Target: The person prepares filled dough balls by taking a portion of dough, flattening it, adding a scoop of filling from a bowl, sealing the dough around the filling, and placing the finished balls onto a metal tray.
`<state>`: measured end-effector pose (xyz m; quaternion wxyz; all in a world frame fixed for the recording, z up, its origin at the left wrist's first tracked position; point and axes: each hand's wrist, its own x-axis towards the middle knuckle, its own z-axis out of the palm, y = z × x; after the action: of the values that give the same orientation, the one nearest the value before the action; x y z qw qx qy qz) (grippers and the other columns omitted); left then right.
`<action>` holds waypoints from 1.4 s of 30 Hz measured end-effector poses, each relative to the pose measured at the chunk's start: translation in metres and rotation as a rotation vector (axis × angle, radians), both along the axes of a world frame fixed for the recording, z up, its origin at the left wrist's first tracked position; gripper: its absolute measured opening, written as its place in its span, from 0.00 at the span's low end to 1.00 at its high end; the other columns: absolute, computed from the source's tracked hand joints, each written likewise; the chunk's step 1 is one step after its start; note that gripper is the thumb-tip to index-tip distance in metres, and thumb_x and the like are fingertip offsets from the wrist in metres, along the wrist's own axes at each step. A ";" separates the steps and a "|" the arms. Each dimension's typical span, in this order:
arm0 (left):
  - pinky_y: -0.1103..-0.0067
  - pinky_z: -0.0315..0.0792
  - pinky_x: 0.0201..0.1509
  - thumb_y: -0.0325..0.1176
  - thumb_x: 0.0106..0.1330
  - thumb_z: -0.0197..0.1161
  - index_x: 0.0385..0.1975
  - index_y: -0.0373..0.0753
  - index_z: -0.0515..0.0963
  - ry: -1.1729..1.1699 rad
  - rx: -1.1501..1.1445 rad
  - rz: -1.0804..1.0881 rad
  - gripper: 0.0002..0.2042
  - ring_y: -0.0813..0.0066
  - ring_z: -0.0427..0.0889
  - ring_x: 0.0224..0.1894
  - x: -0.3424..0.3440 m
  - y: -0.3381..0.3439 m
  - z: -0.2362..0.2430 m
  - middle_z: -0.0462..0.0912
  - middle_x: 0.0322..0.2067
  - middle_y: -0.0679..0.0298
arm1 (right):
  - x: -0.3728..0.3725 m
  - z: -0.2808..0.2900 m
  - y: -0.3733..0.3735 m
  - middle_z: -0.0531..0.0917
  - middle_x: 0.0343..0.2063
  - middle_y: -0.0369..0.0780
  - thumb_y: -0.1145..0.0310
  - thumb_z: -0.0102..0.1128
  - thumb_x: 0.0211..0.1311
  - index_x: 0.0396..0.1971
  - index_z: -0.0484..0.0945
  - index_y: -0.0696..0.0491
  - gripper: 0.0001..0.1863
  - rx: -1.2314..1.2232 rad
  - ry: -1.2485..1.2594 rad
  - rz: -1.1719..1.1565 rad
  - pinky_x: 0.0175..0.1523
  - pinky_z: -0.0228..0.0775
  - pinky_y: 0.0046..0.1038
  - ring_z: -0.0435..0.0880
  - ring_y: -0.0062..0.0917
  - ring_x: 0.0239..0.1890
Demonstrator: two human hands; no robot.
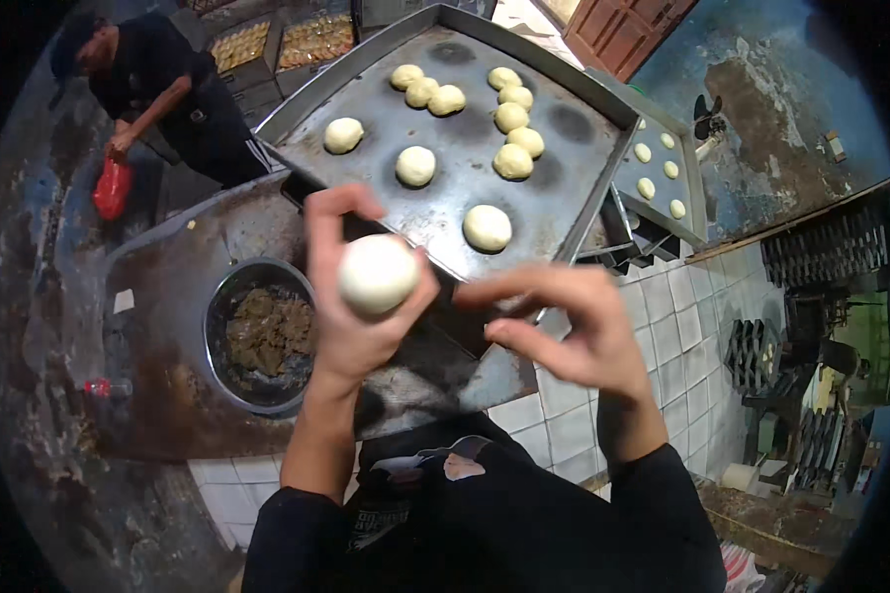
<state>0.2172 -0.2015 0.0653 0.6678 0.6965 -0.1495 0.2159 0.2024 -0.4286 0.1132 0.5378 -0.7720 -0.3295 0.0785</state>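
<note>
A smooth, pale dough ball (378,274) rests in my left hand (351,316), with the fingers curled round it. To its right, my right hand (574,326) is held apart from the dough, thumb and fingers parted and nothing between them. Just beyond both hands lies a large metal baking tray (366,84) carrying several dough balls, some touching in rows, others lying singly. The nearest of these is a round dough ball (487,228) by the tray's front edge. Left of my left hand stands a metal bowl (211,341) with a brown, pasty filling (267,331) inside.
The bowl sits on a worn tabletop (158,385). A second tray (697,222) with small dough pieces lies at the right, beyond the large one. At the far left a person (158,89) in dark clothes holds a red bag (112,188). White tiles (569,425) cover the floor.
</note>
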 end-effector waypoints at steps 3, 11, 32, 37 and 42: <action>0.75 0.81 0.42 0.28 0.56 0.81 0.55 0.39 0.63 -0.021 0.117 -0.190 0.33 0.70 0.89 0.38 0.031 -0.041 -0.009 0.85 0.33 0.60 | 0.026 0.020 0.000 0.88 0.52 0.38 0.68 0.87 0.47 0.58 0.85 0.53 0.34 0.005 -0.090 -0.187 0.48 0.81 0.24 0.87 0.24 0.53; 0.63 0.84 0.53 0.41 0.48 0.86 0.68 0.41 0.56 0.002 0.246 -0.239 0.51 0.50 0.88 0.55 0.082 -0.064 -0.020 0.75 0.65 0.45 | 0.120 0.005 -0.065 0.89 0.50 0.36 0.71 0.80 0.58 0.53 0.87 0.55 0.22 -0.080 0.018 -0.240 0.55 0.82 0.28 0.86 0.19 0.53; 0.62 0.76 0.54 0.31 0.57 0.74 0.64 0.41 0.68 0.032 0.587 0.238 0.33 0.51 0.82 0.50 0.090 -0.045 -0.034 0.79 0.56 0.54 | 0.312 -0.088 -0.179 0.55 0.81 0.47 0.53 0.44 0.82 0.80 0.54 0.61 0.37 -0.220 0.285 -0.144 0.85 0.38 0.34 0.50 0.33 0.84; 0.60 0.73 0.58 0.30 0.56 0.72 0.63 0.41 0.70 0.037 0.597 0.226 0.31 0.49 0.80 0.53 0.088 -0.041 -0.034 0.79 0.53 0.53 | 0.276 -0.029 -0.136 0.80 0.64 0.45 0.61 0.67 0.69 0.67 0.77 0.55 0.29 -0.558 -0.315 -0.056 0.75 0.65 0.37 0.77 0.35 0.67; 0.60 0.72 0.60 0.32 0.57 0.71 0.61 0.41 0.71 0.037 0.615 0.219 0.29 0.50 0.79 0.54 0.087 -0.040 -0.033 0.80 0.51 0.54 | 0.224 -0.036 -0.079 0.86 0.53 0.37 0.64 0.75 0.56 0.57 0.85 0.49 0.26 -0.887 -0.674 0.287 0.61 0.73 0.37 0.81 0.34 0.58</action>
<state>0.3038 -0.2412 0.0325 0.4017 0.8813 -0.1198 0.2182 0.4262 -0.5077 0.0773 0.0120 -0.8536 -0.5199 0.0310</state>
